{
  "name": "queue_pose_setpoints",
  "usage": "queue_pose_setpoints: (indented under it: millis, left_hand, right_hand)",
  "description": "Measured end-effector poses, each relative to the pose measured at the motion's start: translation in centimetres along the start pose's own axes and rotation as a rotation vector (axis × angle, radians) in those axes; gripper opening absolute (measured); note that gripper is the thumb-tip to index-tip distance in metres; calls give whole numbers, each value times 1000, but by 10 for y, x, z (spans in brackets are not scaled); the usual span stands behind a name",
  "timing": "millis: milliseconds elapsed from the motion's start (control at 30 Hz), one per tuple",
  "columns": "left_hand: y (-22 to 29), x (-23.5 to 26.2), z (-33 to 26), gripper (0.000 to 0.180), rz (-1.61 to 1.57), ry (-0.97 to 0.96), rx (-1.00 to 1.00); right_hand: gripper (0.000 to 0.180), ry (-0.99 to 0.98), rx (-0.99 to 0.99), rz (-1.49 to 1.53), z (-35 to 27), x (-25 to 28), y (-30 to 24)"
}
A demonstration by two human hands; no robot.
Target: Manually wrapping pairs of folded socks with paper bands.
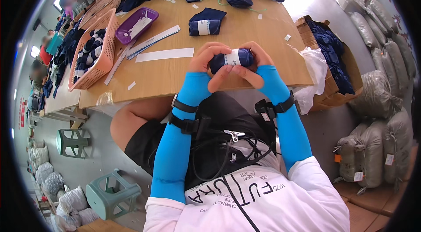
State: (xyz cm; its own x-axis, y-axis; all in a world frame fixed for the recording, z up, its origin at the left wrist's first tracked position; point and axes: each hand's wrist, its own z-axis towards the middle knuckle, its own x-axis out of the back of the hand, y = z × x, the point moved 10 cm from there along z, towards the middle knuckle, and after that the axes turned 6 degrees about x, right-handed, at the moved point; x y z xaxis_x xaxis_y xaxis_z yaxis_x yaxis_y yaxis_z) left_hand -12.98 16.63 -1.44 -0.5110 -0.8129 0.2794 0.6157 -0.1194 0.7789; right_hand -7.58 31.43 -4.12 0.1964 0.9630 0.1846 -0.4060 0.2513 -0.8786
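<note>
Several navy rolls (90, 52) sit in the peach basket (104, 66), well left of the fingers (216, 50); nearer them, a paper strip (165, 55); the left hand (205, 59) curls round one end of a white-banded bundle (232, 58), the right hand (261, 63) grips the other; farther right, a cardboard box (353, 78).

White-banded navy fabric roll (233, 58); crosswise between both hands (204, 58) (259, 58)

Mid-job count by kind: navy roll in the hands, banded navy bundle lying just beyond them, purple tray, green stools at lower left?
Navy roll: 1
Banded bundle: 1
Purple tray: 1
Green stools: 2
Total: 5
</note>
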Motion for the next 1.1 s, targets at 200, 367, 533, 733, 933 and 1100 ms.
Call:
queue_pose_setpoints:
  millis: [200, 367, 533, 733, 933, 1100]
  left_hand:
    - [5, 1, 0, 38, -51, 49, -3]
    - [7, 4, -1, 40, -1, 73, -41]
    - [13, 2, -2, 42, 85, 86, -71]
    - [30, 3, -4, 39, 165, 72, -108]
    - [26, 1, -2, 37, 152, 39, -39]
    - [23, 0, -1, 43, 156, 30, -52]
  right_hand:
    - [48, -34, 82, 85, 0, -4, -2]
    - [49, -46, 74, 119, 1, -7, -3]
    - [47, -38, 57, 172, 1, -4, -2]
    - [46, -29, 74, 32, 1, -3, 0]
    - [51, -31, 207, -34, 3, -2, -11]
    - [54, -13, 203, 45, 4, -3, -14]
